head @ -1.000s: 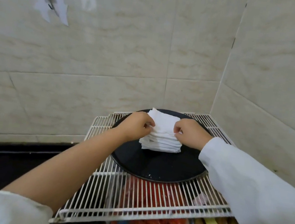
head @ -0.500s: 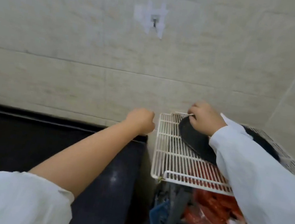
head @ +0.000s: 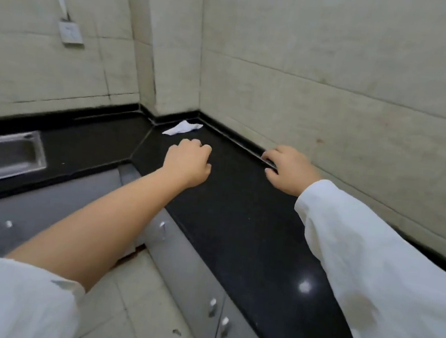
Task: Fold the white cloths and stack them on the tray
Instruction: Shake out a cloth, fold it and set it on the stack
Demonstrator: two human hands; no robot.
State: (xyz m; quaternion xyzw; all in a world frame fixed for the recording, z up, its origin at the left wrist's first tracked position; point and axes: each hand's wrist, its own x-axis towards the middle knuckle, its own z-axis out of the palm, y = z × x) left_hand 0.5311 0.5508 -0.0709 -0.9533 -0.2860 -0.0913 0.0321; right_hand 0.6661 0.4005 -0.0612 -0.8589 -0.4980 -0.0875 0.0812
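A crumpled white cloth (head: 182, 128) lies on the black countertop (head: 238, 221) in the far corner where the two walls meet. My left hand (head: 188, 164) hovers just in front of it, fingers curled into a loose fist that holds nothing. My right hand (head: 287, 169) is further right, by the counter's back edge at the wall, its fingers loosely bent and holding nothing. The tray and the folded stack are out of view.
A steel sink (head: 2, 153) is set into the counter at the left. Grey cabinet doors with knobs (head: 202, 284) run below the counter's front edge. A wall socket (head: 70, 33) sits on the tiled wall at the upper left.
The view has swung left, away from the wire rack and the black tray with the folded stack. Both hands have left the stack and now reach over the counter towards the corner cloth.
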